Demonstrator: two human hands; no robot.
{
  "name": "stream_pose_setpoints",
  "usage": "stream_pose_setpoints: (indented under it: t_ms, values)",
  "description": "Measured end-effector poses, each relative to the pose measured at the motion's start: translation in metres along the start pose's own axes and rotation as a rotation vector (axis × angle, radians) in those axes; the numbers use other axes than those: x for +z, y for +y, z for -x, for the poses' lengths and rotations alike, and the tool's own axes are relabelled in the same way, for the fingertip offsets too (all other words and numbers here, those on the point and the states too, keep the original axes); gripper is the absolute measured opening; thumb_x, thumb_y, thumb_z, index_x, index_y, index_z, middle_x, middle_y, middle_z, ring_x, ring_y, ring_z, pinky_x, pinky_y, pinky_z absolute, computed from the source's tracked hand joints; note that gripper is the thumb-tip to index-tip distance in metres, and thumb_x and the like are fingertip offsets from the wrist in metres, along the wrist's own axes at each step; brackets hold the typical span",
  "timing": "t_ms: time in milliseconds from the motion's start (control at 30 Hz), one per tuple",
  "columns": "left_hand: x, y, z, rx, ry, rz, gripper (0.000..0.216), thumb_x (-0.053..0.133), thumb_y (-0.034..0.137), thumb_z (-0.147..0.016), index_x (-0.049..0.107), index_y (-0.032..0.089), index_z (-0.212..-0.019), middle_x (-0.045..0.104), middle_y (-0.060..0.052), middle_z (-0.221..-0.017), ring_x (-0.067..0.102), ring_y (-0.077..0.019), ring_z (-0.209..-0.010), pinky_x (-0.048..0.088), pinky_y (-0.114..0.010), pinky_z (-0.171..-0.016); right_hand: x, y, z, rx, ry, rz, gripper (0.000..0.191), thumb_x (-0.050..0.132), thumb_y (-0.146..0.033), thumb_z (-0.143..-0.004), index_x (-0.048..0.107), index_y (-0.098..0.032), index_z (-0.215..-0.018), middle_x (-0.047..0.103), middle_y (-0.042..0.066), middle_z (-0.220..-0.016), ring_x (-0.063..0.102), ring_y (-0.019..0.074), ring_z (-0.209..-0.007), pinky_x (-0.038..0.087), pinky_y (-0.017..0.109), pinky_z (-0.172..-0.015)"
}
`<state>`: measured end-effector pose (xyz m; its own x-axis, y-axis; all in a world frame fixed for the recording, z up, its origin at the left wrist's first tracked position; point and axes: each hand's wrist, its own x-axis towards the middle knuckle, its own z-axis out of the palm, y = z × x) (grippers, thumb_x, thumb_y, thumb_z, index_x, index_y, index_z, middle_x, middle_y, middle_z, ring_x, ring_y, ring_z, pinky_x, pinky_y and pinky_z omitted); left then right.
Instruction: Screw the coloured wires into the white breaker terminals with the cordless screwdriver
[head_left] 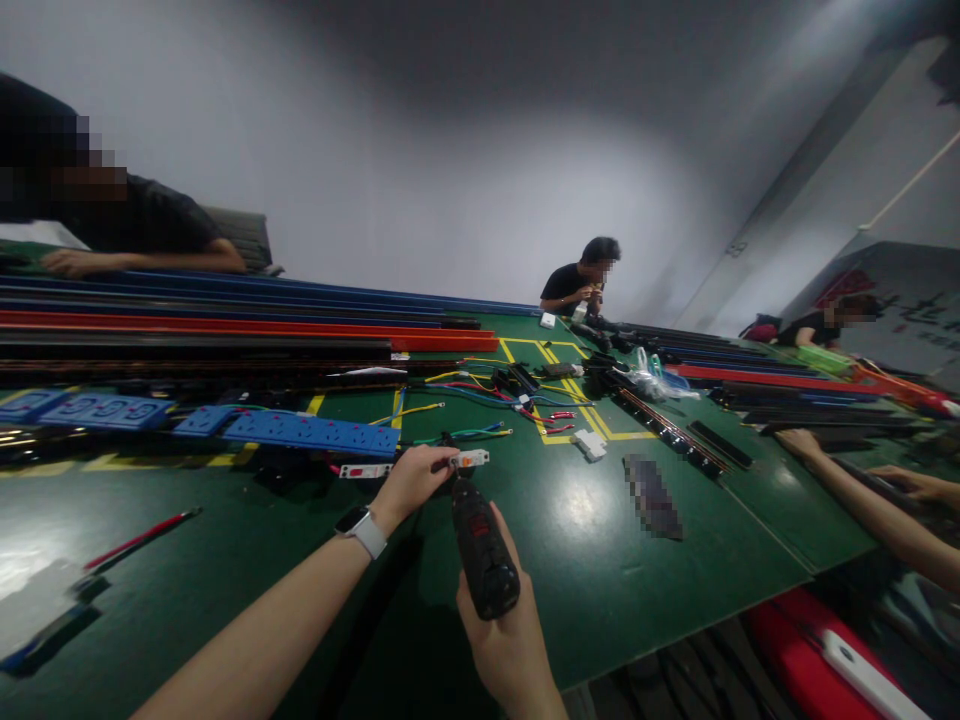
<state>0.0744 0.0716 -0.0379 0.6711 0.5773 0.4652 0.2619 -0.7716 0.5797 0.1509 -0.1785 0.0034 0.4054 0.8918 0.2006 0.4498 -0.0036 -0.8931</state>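
My left hand (412, 485), with a watch on its wrist, pinches the end of a small white circuit breaker (472, 459) that has an orange toggle. My right hand (510, 620) is wrapped round a black cordless screwdriver (484, 555). Its nose points away from me and meets the breaker near my left fingertips; the exact contact is too small to tell. Left of my left hand lies another white breaker (365, 471) with a red part, close to a blue socket strip (311, 432). Wires with blue, green and yellow insulation (480, 434) lie just beyond the breaker.
Long black, blue and orange rails (360, 325) lie across the table's far left. A white module (589, 444) and a pixelated phone-like object (652, 497) are to the right. A red-sleeved cable (142, 540) lies front left. Co-workers sit around; one person's forearm (862, 500) reaches in at right.
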Motion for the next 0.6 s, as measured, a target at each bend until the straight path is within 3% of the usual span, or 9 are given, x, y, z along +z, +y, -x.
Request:
stream_pose_setpoints:
  t_ms: [433,600]
  values:
    - [-0.0031,0.0047,-0.0002,-0.003,-0.005,0.011,0.025,0.062,0.029,-0.093,0.076,0.027,-0.114,0.078,-0.004,-0.113,0.073,-0.0216,-0.101,0.056,-0.033,-0.09,-0.0016,-0.0042,-0.0009,-0.009,-0.004,0.014,0.09,0.061,-0.008,-0.086,0.02,-0.03,-0.163,0.054,0.006,-0.15,0.057,0.0231,-0.132,0.04,0.041,-0.118]
    - [-0.0023,0.0037,0.0,-0.009,-0.002,-0.005,0.026,0.062,0.03,-0.093,0.076,0.027,-0.115,0.079,-0.004,-0.112,0.074,-0.0217,-0.099,0.056,-0.033,-0.09,-0.0019,-0.0047,-0.0014,-0.005,0.007,-0.003,0.09,0.062,-0.007,-0.085,0.021,-0.029,-0.162,0.052,0.007,-0.153,0.052,0.0247,-0.138,0.038,0.043,-0.119]
